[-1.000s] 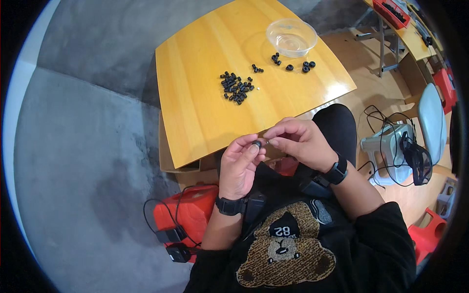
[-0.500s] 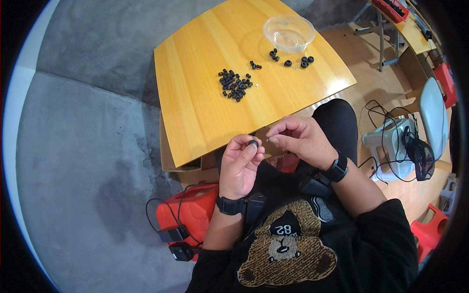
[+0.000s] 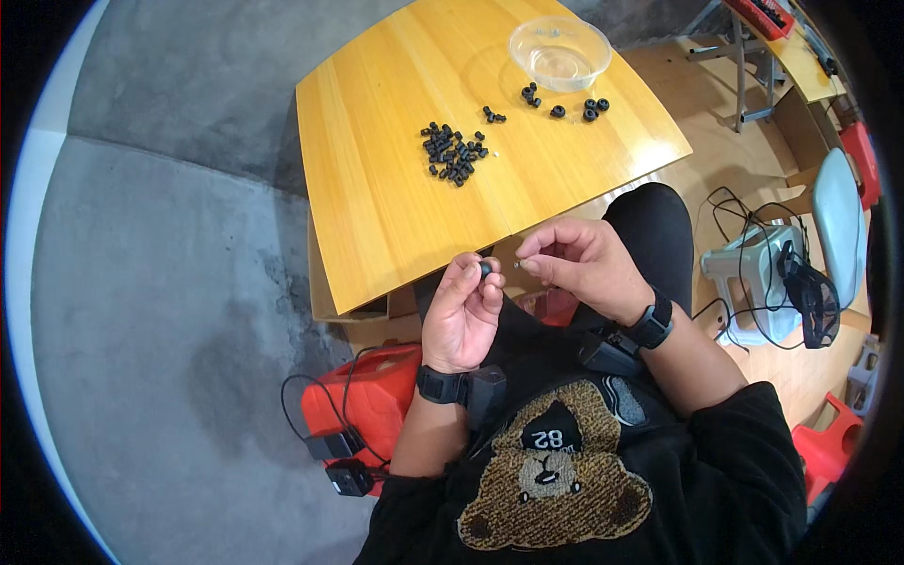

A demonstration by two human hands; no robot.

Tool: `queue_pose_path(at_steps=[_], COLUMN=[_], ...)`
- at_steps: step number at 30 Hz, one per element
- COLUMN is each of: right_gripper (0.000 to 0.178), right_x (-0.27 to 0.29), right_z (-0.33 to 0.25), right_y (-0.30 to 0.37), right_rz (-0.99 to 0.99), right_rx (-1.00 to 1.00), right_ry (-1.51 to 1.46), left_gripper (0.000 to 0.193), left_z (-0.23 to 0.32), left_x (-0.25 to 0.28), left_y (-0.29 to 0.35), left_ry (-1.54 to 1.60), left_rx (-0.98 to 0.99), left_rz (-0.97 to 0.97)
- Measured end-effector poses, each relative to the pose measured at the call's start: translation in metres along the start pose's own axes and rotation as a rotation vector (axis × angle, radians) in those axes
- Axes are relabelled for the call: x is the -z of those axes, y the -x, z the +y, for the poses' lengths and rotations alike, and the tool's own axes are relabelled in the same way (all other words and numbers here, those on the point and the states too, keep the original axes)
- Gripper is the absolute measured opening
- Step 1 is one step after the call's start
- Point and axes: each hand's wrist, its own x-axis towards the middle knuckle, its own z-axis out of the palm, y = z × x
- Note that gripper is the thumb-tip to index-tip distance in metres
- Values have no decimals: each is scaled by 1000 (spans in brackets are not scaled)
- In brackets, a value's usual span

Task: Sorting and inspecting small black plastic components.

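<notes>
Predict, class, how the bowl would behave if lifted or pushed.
The bowl is probably light for its size: its see-through wall looks thin and nothing shows inside. Pushed low down, it would likely slide rather than tip, being wide and shallow. Squeezed, it may flex, as it looks plastic.

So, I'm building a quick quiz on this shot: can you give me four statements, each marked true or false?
1. The left hand holds a small black part. True.
2. The hands touch each other. False: a gap separates the left hand from the right hand.
3. A clear bowl stands on the table. True.
4. The largest black pile fills the bowl. False: that pile lies on the tabletop.
</notes>
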Motion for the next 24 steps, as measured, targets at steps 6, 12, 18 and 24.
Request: queue_pose_path(at_steps=[6,12,18,24], right_gripper=[11,9,9,6], right_x=[1,2,-1,-12], right_z=[2,4,0,-1], right_y=[0,0,1,-1], right_rz=[-4,14,12,73], right_rx=[65,95,43,119], right_ry=[33,137,63,217], left_gripper=[16,17,14,12], left_z=[-4,-5,-5,-11], left_x=[-6,0,-6,-5], left_y=[0,0,-1,-3], left_ry=[-95,-27,-92,-167], left_rx=[10,0,17,5], left_rz=[-39,-1,47,-3])
